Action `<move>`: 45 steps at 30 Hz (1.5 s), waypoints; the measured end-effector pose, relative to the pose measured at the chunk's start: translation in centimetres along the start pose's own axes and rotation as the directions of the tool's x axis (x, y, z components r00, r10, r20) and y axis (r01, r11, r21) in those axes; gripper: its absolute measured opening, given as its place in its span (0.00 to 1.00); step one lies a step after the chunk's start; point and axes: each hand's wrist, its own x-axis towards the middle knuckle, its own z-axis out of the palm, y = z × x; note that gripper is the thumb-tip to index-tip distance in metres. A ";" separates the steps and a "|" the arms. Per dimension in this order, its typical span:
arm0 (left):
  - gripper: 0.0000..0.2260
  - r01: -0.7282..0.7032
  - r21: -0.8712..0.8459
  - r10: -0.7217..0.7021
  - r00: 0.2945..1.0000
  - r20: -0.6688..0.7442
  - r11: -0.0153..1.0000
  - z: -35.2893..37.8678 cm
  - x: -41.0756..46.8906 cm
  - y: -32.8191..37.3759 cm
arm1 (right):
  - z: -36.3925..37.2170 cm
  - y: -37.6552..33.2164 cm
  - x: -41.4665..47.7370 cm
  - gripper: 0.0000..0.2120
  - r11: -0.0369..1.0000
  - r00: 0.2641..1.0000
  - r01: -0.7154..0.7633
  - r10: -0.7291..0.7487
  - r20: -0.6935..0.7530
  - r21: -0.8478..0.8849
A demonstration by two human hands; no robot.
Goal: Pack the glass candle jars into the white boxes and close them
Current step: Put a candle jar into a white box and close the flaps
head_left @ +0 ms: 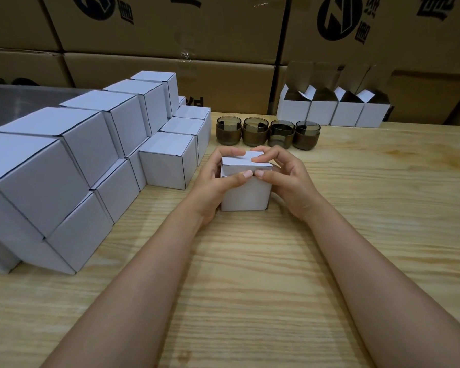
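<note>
The white box (246,193) I am working on stands on the table (250,288) right in front of me, its top flap (246,161) folded down almost flat, with one corner a little raised. The flap covers the inside, so I cannot tell what is in it.

Beyond it, four glass candle jars (253,132) of smoky brown glass stand upright in a close row, outside any box. Farther back on my right, four open boxes (323,112) stand side by side with their flaps up. Their insides are dark and I cannot make out any contents. On my left the closed boxes (91,144) are stacked in two layers along the table.

My left hand (218,181) grasps the box from its left side, thumb on the front edge of the flap, fingers curled over the far edge. My right hand (286,179) mirrors it on the right side, thumb tip just beside the other thumb, fingertips pinching the flap from above.

Brown cartons (170,30) fill the back; their printed marks are cut off
</note>
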 end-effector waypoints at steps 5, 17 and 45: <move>0.04 0.056 -0.037 -0.059 0.996 -0.066 0.998 0.2 0.2 -0.1 | 0.2 0.0 -0.1 0.09 0.999 1.000 -0.024 0.024 0.020 -0.021; 0.14 -0.012 0.086 0.023 0.992 -0.125 0.996 0.5 0.3 0.1 | 0.4 0.6 -0.1 0.05 0.998 0.999 -0.052 0.052 0.003 -0.018; 0.07 -0.116 0.310 0.221 0.918 -0.329 0.944 1.5 -0.9 -0.6 | 0.4 0.4 -0.9 0.11 0.987 0.995 -0.092 0.095 -0.013 0.131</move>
